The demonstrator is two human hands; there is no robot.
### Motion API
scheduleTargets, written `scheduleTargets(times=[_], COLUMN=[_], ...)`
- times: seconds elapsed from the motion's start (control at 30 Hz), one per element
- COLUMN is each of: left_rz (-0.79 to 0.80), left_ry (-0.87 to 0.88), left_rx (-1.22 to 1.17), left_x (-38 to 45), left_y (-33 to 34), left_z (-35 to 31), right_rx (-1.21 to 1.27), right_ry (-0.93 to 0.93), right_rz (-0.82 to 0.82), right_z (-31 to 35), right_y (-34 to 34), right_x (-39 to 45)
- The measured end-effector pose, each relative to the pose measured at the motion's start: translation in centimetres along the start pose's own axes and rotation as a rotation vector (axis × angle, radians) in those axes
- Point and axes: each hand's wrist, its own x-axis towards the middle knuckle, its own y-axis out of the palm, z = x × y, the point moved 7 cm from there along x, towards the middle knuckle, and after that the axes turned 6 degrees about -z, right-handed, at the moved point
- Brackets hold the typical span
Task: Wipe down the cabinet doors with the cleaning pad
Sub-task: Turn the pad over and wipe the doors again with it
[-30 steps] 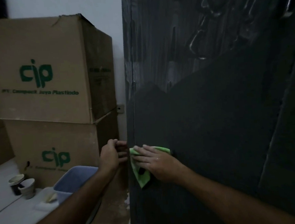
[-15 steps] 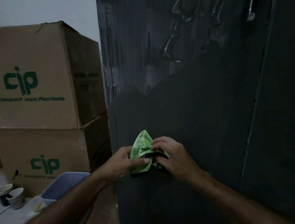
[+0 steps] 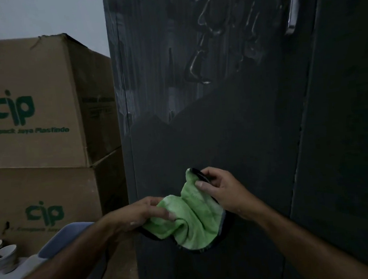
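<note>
Two boxes [image 3: 43, 102] marked "cip"; hands hold green pad [image 3: 189, 216].

Two bare forearms reach into the dim head view from the bottom edge, toward the dark cabinet door [image 3: 233, 135]. Neither arm shows a sleeve, cuff, glove, watch or band anywhere along its visible length. The left hand [image 3: 140, 215], nearer the door's left edge, is blurred, so its fingers cannot be made out sharply. The right hand [image 3: 222, 193], in front of the door's lower middle, is sharper: a short, pale thumbnail shows, and the fingers carry no rings.
</note>
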Motion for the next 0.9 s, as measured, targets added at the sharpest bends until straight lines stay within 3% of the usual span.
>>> scheduleTargets(times=[0.17,0.27,0.37,0.47,0.53,0.6,0.67,0.73,0.8,0.9], left_rz=[-0.201,-0.234,-0.058,-0.035,-0.087,-0.145,-0.159,-0.132,-0.106,-0.088], left_ry=[-0.096,-0.211,-0.198,-0.115,-0.043,0.013,0.076,0.126,0.156,0.19], left_rx=[0.037,-0.233,-0.521,-0.277,-0.136,-0.123,-0.076,-0.042,-0.05,-0.083], left_x=[1.2,1.1,0.7,-0.1,0.1,0.4,0.3,0.2,0.1,0.2], left_y=[0.0,0.0,0.6,0.7,0.6,0.0,-0.6,-1.0,-1.3,-1.3], left_z=[1.1,1.5,0.7,0.1,-0.1,-0.5,-1.4,-2.0,-2.2,-2.2], right_rx=[-0.159,-0.255,-0.372,-0.748,-0.655,-0.438,-0.391,-0.405,-0.245,0.009], right_ry=[-0.023,-0.107,-0.292,-0.45,-0.342,-0.252,-0.171,0.021,0.225,0.304], right_rz=[-0.142,-0.117,0.02,0.27,0.289,0.094,-0.064,0.032,0.185,0.18], right_z=[1.1,2.4,3.9,2.6,2.1,2.5,1.9,-0.1,-2.2,-2.3], right_y=[-0.3,0.9,3.7,6.4,5.7,3.2,0.8,0.6,1.6,1.5], right_x=[0.1,-0.2,-1.6,-3.2,-3.2,-2.1,-1.1,-0.9,-1.7,-2.3])
